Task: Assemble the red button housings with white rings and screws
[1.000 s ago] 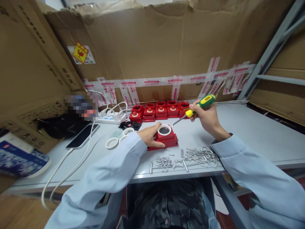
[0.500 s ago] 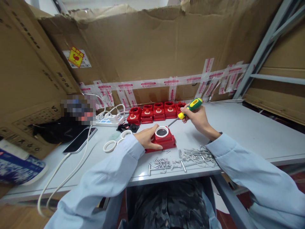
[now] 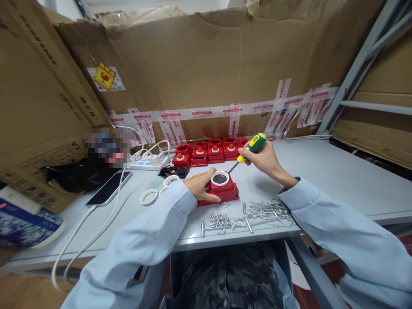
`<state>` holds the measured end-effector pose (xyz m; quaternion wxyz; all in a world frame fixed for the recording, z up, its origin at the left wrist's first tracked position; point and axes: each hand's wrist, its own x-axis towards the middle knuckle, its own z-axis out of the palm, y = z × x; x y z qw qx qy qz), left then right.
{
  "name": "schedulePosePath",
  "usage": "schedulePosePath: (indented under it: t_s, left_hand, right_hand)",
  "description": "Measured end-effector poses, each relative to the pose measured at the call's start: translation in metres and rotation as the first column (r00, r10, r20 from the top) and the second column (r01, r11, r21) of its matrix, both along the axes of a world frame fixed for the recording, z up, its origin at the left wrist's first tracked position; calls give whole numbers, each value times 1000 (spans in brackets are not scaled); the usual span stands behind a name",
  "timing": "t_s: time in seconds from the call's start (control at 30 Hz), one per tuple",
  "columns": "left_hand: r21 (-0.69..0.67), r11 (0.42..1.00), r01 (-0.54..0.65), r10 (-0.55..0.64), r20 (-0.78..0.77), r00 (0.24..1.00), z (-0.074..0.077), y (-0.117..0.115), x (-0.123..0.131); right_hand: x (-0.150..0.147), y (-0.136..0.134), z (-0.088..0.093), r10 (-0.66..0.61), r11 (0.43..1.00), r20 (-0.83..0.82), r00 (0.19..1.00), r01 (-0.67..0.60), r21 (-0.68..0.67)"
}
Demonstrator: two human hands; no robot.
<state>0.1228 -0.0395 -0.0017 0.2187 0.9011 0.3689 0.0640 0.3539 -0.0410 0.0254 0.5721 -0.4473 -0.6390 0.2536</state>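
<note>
On the grey table, near its front edge, lies a red housing (image 3: 230, 193) with a white ring (image 3: 220, 178) around a dark disc on top. My left hand (image 3: 201, 186) grips the housing from the left, thumb along its front. A green and yellow screwdriver (image 3: 256, 143) is held in my right hand (image 3: 262, 159), tilted, its shaft pointing down-left. The tip is close to the ring's right side; whether it touches anything is too small to tell. Small screws (image 3: 219, 220) lie in front of the housing. More metal parts (image 3: 268, 211) are heaped to their right.
Several red housings (image 3: 215, 150) stand in a row at the back against cardboard. Loose white rings (image 3: 149, 197), black parts (image 3: 180, 172), a power strip (image 3: 149, 163), a phone (image 3: 109, 189) and cables are on the left. A metal frame (image 3: 350, 81) rises at the right.
My right hand and the screwdriver have shifted slightly left, and the screwdriver handle stands a little steeper. My left hand keeps its hold on the red housing.
</note>
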Motion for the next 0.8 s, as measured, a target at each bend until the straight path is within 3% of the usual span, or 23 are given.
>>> schedulePosePath:
  t_s: [0.13,0.23,0.37,0.5,0.57,0.7,0.8]
  left_hand:
    - [11,1000,-6,6,-14,1000,0,1,0]
    - [19,1000,-10,10,-19,1000,-2,2,0]
    - [24,1000,-15,16,-38,999,-3,4,0]
    - [23,1000,-18,19,-37,999,-3,3,0]
    - [20,1000,-12,12,-25,1000,-4,3,0]
    - [18,1000,-14,14,-1,1000,-5,4,-1]
    - [15,1000,-17,17,-9,1000,-5,5,-1]
  right_hand:
    - [-5,10,10,-42,996,257,966,21,84]
    - [-15,15,16,-20,993,356,934,-22,115]
    - [-30,12,16,-157,942,401,902,14,337]
    - [-37,5,20,-264,897,534,804,1,442]
    - [-38,3,25,-237,892,559,795,-51,450]
    - [-37,4,33,4,916,541,841,-220,336]
    - [-37,5,34,-127,912,535,835,-114,394]
